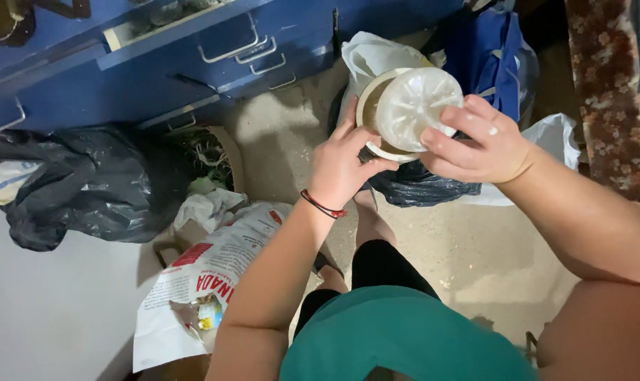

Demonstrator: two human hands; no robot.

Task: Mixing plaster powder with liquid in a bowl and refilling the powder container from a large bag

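1. Both hands meet in front of the chest: left hand (341,166) cups one round cream tub (376,116) from below-left; right hand (485,141) pinches one translucent ribbed lid (415,106), tilted across the tub's mouth.
2. Lower left of them: one white printed sack (200,289).
3. Farther left: one black rubbish bag (87,183).
4. Beyond the hands: blue drawers (214,49).

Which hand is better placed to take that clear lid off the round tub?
The right hand. Its fingers already grip the clear plastic lid, which sits tilted over the opening. The left hand is cupped around the side of the cream round tub, steadying it, so it is probably best left there.
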